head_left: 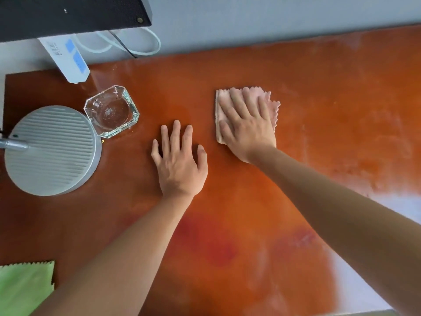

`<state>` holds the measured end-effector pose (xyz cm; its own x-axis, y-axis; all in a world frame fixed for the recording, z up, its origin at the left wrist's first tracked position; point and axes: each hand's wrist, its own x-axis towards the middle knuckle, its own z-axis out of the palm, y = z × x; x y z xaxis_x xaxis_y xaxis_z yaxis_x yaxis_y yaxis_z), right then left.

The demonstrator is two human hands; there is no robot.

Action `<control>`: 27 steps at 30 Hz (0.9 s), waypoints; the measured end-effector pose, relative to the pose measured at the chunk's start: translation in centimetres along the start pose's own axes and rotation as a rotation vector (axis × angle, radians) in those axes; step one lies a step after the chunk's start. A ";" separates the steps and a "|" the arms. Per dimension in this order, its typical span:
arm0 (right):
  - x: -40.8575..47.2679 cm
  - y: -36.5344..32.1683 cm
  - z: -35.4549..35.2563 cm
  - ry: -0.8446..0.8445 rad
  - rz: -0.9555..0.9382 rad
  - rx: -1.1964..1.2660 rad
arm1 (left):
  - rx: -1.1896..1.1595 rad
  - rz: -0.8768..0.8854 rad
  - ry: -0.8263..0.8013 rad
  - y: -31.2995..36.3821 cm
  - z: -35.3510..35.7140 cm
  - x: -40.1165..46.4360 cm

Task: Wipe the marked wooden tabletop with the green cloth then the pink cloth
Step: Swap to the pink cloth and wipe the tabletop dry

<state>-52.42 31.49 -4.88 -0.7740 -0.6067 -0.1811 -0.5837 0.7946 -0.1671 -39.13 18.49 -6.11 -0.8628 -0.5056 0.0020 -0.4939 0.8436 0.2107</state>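
Note:
The reddish-brown wooden tabletop (319, 115) fills most of the view and has pale smudges toward the right. A folded pink cloth (272, 103) lies on it at centre right. My right hand (247, 124) presses flat on top of the pink cloth, fingers spread and pointing away from me. My left hand (180, 156) rests flat on the bare wood to the left of the cloth, fingers apart, holding nothing. The green cloth (22, 286) lies at the near left corner of the table, apart from both hands.
A square glass ashtray (111, 111) stands left of my left hand. A round grey lamp base (52, 150) sits at the left edge. A white power strip (65, 59) with cables and a dark monitor edge (73, 12) are at the back left. A grey wall runs behind.

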 end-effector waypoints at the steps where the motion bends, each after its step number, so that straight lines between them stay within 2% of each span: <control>1: -1.4 -0.2 0.2 -0.003 0.007 0.013 | -0.001 0.000 -0.005 0.0 0.0 0.0; 7: -9.6 -2.6 2.3 0.003 0.007 0.050 | 0.003 0.005 -0.005 -0.2 0.0 0.1; 11: -11.0 -2.9 3.1 0.044 0.005 0.049 | -0.002 0.013 0.003 -0.3 0.2 0.2; 15: -9.5 -2.6 3.1 0.027 -0.012 0.022 | -0.015 0.019 0.003 -0.4 0.2 0.1; 22: 0.0 -1.8 1.0 0.037 -0.001 -0.020 | -0.087 0.031 -0.027 -0.6 0.0 0.0; 27: 0.4 -1.9 0.7 0.047 -0.008 -0.033 | -0.189 0.026 -0.017 -0.6 -0.4 -0.2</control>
<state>-51.47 29.72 -5.32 -0.7796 -0.6117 -0.1343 -0.5969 0.7907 -0.1363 -38.63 18.03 -5.81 -0.8772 -0.4801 -0.0061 -0.4440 0.8063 0.3908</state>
